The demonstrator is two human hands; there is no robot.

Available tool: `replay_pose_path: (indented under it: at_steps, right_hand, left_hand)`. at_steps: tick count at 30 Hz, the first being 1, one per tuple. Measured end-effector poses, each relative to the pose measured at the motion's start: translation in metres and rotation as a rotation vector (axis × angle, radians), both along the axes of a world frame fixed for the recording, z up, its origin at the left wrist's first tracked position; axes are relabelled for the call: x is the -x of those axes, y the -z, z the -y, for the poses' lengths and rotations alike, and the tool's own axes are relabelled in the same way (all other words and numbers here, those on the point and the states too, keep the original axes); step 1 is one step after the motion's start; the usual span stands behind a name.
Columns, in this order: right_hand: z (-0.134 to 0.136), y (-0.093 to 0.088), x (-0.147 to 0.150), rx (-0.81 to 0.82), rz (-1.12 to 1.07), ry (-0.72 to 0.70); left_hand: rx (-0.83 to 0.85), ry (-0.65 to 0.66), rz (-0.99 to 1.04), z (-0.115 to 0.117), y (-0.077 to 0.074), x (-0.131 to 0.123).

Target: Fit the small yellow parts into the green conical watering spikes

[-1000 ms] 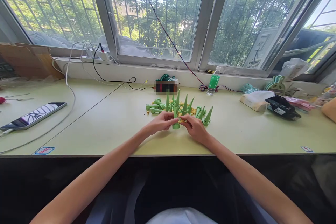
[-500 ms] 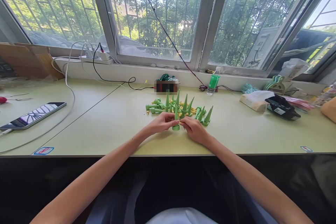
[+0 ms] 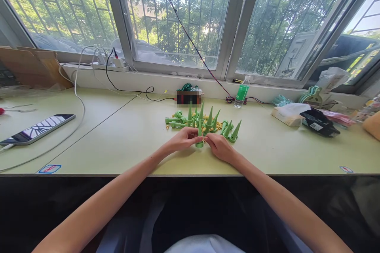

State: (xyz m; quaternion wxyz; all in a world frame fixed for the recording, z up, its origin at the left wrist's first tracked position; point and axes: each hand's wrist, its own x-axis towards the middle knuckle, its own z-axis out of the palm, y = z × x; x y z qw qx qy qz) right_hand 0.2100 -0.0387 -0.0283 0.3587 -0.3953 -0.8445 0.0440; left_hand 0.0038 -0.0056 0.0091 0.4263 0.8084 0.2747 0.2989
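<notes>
A green plastic plant watering spike [image 3: 200,144] stands point up near the table's front edge. My left hand [image 3: 184,139] is closed around it from the left, thumb across the front. On its right side my right hand [image 3: 219,144] pinches a small yellow fitting [image 3: 204,139] against the spike; the fingers hide most of this piece. Just behind the hands, several more green spikes [image 3: 209,120] stand upright, others [image 3: 178,125] lie on their sides, and small yellow fittings [image 3: 218,125] are heaped among them.
A water bottle [image 3: 241,92] stands at the back by the window ledge. To the left lie a phone [image 3: 38,128] and a white cable [image 3: 81,106]. At right are a tissue box [image 3: 286,115] and a black packet [image 3: 320,121]. The table's front edge [image 3: 190,174] runs below my wrists.
Both hands stay at the same spot on the spike. The right fingers have shifted very slightly at the yellow fitting; the camera view has barely moved.
</notes>
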Motion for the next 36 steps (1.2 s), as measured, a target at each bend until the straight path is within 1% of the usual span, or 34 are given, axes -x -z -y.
replay_pose_path:
  at_steps: [4, 10, 14, 18, 23, 29, 36]
  right_hand:
    - [0.0016, -0.0026, 0.0018, 0.008, -0.061, -0.007]
    - [0.0059, -0.0048, 0.0017, 0.011, -0.157, -0.044]
    - [0.0034, -0.0015, -0.0001, -0.002, -0.187, -0.062]
    - [0.0000, 0.0006, -0.0014, -0.053, -0.183, -0.071]
    - [0.0016, -0.0019, -0.0029, -0.111, -0.154, -0.085]
    - [0.0029, -0.0019, -0.0056, -0.142, -0.104, -0.096]
    - [0.0015, 0.0003, -0.0065, -0.164, -0.083, -0.083]
  left_hand:
    - [0.061, -0.024, 0.036, -0.0012, 0.0010, -0.0010]
    - [0.285, 0.012, 0.165, -0.0050, 0.0021, 0.0019]
    - [0.371, 0.019, 0.231, -0.0051, 0.0009, 0.0029]
    - [0.397, 0.032, 0.241, -0.0049, 0.0012, 0.0030]
    - [0.416, 0.073, 0.244, -0.0044, 0.0016, 0.0042]
    - [0.463, 0.126, 0.239, -0.0017, -0.0020, 0.0065]
    - [0.415, 0.122, 0.220, 0.0011, -0.0050, 0.0054]
